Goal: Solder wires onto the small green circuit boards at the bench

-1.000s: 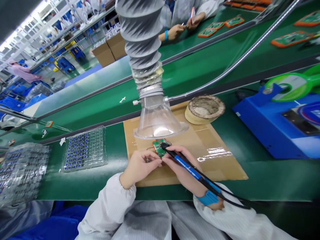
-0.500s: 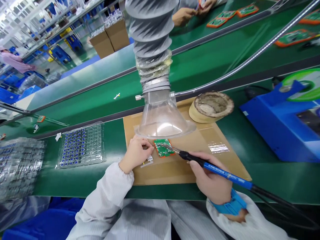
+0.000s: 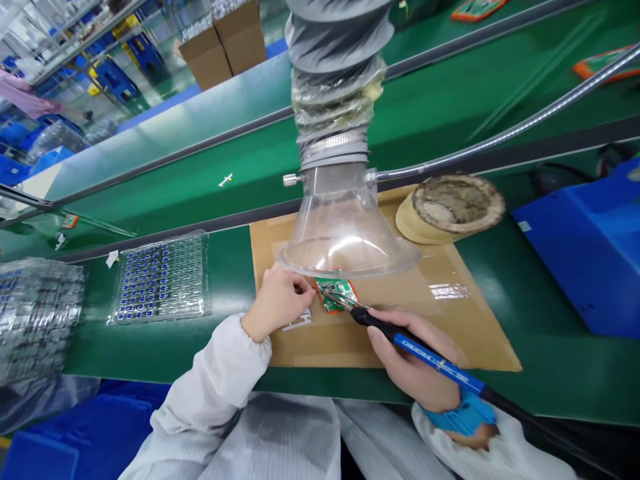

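A small green circuit board [image 3: 346,288] with an orange-red edge lies on a brown cardboard sheet [image 3: 310,352]. My left hand [image 3: 277,301] is at the board's left edge, thumb and forefinger pinched together; what lies between the fingertips is too small to make out. In my right hand [image 3: 417,373] is a blue and black soldering iron [image 3: 433,357], held like a pen. Its metal tip points left and reaches over the board, near my left fingertips. A small white plastic piece [image 3: 300,321] lies on the cardboard beside my left hand.
A clear extraction hood [image 3: 345,233] on a grey hose hangs low over the board. Behind it stands a round, stained pot [image 3: 445,213]. At right is a blue machine [image 3: 570,240]; at left, a clear tray [image 3: 195,280] with blue parts and stacked trays [image 3: 37,320].
The view has shifted slightly. The soldering iron's tip has moved left across the board, closer to my left fingertips. My left hand keeps its pinch at the board's edge.
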A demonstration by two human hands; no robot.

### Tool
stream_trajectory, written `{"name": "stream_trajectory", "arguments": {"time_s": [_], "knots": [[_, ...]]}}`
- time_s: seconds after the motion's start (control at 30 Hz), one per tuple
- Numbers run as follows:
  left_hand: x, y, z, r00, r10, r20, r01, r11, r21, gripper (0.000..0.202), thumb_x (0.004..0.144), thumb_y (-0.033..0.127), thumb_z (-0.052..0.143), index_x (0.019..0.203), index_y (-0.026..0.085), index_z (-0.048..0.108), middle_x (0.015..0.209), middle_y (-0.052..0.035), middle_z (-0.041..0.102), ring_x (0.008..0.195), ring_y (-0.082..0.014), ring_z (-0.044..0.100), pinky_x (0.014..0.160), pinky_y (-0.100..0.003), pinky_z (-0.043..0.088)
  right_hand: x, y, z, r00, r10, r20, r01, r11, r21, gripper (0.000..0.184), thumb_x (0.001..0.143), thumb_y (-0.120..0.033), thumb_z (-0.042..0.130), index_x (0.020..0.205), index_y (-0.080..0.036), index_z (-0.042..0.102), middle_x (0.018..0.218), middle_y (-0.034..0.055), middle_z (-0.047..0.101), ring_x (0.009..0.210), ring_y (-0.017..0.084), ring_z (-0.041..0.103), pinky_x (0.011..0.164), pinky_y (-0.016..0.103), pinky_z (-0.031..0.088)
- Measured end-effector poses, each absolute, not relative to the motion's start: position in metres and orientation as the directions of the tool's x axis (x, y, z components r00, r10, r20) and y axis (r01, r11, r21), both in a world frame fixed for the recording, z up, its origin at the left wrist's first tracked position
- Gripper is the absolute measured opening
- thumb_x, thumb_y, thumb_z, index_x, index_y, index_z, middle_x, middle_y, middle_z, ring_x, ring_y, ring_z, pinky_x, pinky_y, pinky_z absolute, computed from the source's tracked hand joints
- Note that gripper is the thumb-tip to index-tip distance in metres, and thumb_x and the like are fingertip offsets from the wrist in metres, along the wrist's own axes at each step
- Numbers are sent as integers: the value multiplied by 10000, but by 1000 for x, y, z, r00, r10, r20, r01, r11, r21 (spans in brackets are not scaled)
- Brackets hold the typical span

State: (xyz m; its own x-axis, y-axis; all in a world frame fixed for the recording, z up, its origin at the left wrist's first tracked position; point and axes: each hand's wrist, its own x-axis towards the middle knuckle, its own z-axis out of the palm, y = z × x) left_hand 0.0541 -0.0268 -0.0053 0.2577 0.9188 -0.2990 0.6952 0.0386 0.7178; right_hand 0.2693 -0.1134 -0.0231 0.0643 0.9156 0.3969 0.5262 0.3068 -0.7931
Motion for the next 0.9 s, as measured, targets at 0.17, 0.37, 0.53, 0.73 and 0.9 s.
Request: {"name": "stream_trajectory", "arguments": {"time_s": [0.17,0.37,0.53,0.73,0.9], "knots": [[55,-27,-2,248,918,-309,697,53,716,176,798,165,645,623,175,658,784,-49,693,810,-198,603,723,-317,484,268,-114,-24,67,918,391,524,301,-797,61,923,-278,654,973,-242,660,899,31,733,760,196,719,688,304,586],[56,-28,-1,244,919,-308,703,51,709,176,803,165,641,628,178,659,779,-49,694,810,-196,603,714,-309,480,270,-114,-25,92,906,413,517,311,-798,78,912,-272,665,987,-249,665,883,23,735,777,198,726,730,304,591],[56,-28,-1,243,916,-319,703,60,709,177,802,168,641,626,177,651,779,-50,693,801,-193,607,707,-306,481,269,-113,-25,77,908,411,505,320,-801,82,910,-268,663,991,-259,661,885,20,734,765,203,725,697,311,595],[56,-27,-2,253,913,-319,704,52,708,180,807,161,632,630,175,662,786,-51,695,787,-193,604,712,-316,480,270,-113,-23,73,905,418,500,330,-801,88,909,-259,666,996,-251,663,890,28,737,772,209,727,701,324,603],[57,-28,-1,246,914,-323,711,56,701,176,803,160,640,629,176,663,782,-49,693,797,-196,604,725,-323,480,271,-115,-28,69,905,419,503,331,-798,93,916,-271,660,1009,-273,665,893,37,740,777,230,729,692,354,611]]}}
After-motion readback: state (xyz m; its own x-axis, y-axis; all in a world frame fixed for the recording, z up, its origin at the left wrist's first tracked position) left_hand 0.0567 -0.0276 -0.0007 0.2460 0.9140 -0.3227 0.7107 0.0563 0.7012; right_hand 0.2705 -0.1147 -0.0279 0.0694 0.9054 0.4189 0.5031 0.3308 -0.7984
